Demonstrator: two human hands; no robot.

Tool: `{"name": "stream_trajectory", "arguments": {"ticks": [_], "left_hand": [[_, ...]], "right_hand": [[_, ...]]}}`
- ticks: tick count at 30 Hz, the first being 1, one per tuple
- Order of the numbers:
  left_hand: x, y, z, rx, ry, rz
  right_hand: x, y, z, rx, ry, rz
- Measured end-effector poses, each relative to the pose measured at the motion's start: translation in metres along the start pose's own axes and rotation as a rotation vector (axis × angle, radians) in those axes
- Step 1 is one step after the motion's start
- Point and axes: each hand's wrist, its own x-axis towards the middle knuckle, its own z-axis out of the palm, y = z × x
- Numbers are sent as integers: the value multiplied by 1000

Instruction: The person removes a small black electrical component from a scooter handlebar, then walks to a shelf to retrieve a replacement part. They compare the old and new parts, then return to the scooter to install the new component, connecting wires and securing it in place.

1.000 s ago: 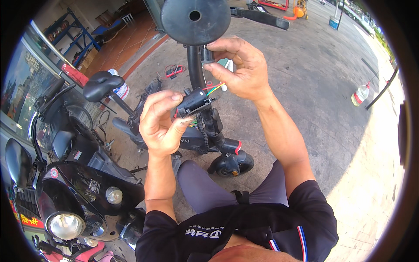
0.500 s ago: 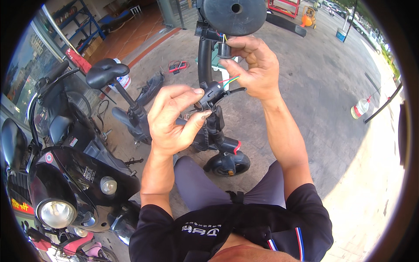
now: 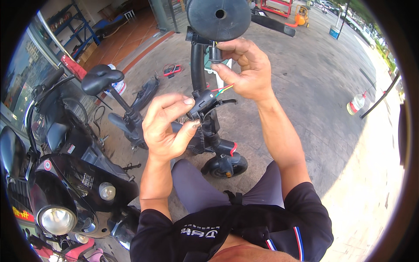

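My left hand [image 3: 163, 126] pinches a black cylindrical part [image 3: 203, 104] between thumb and fingers. Red, green and yellow wires [image 3: 224, 88] run from its end toward my right palm. Higher up, my right hand [image 3: 248, 70] grips a small flanged black cylinder [image 3: 215, 54] between thumb and forefinger; thin wires rise from its top. Just above hangs a round black disc-shaped piece [image 3: 218, 22] with a central hole. Behind the hands stands the black tube [image 3: 198, 65] of a small wheeled vehicle, with a black lever [image 3: 227, 102] beside the left-hand part. My right hand's other fingers are curled.
A small front wheel [image 3: 224, 167] stands between my knees. At left are a black scooter [image 3: 56, 183] and a black saddle [image 3: 102, 78]. A red meter [image 3: 172, 70] lies on the paving beyond. A clear jug [image 3: 358, 104] stands at right.
The view has shifted slightly. Both hands keep their grips; the black cylindrical part in my left hand sits a little lower and farther from the small flanged cylinder.
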Motion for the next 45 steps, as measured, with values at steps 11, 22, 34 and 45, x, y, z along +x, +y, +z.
{"name": "stream_trajectory", "arguments": {"ticks": [11, 22, 34, 45], "left_hand": [[-2, -2, -2, -41, -19, -3], [-8, -3, -4, -87, 2, -46], [-11, -4, -4, -129, 16, -80], [-10, -3, -5, -140, 12, -93]], "right_hand": [[-2, -4, -5, -48, -106, 44], [-3, -2, 2, 44, -5, 26], [-1, -3, 3, 29, 22, 25], [-5, -4, 3, -1, 17, 35]]}}
